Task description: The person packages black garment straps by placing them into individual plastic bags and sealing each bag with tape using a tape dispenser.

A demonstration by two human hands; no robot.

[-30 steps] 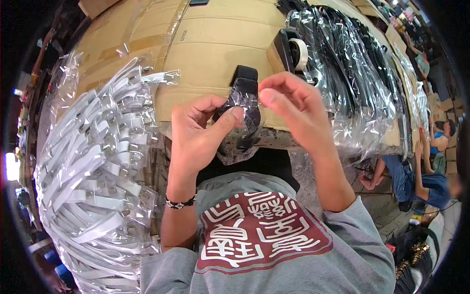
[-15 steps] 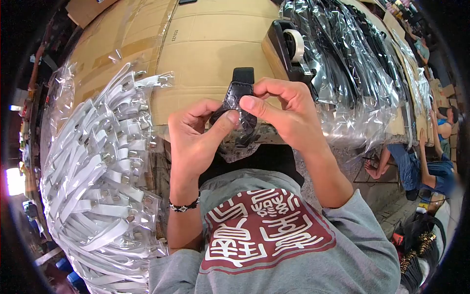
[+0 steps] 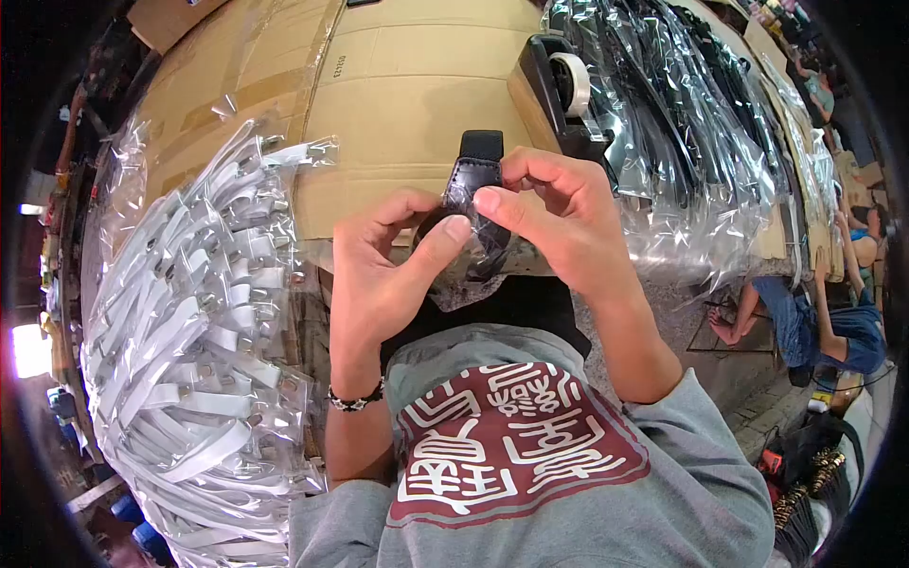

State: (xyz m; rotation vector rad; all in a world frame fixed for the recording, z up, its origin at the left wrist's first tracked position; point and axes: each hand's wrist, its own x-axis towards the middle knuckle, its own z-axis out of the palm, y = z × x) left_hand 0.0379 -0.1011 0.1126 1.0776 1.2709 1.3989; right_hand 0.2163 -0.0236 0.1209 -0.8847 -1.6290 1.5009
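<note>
A black strap with a stitched, glossy leather-like piece is held up in front of my chest, its dark elastic-looking end pointing away from me. Clear plastic film clings around its lower part. My right hand pinches the strap from the right, thumb on its face and index finger behind. On the other side, my left hand closes thumb and fingers at the strap's left edge, by the plastic. The fingers partly cover the lower strap, so its far end is hard to make out.
Cardboard covers the table. White straps with metal clips, in clear bags, are heaped at left. A tape dispenser stands before bagged black straps at right. Another person's blue clothing shows at far right.
Both hands have shifted slightly right with the strap. My left thumb has slid a little along the plastic; both hands keep their grip.
</note>
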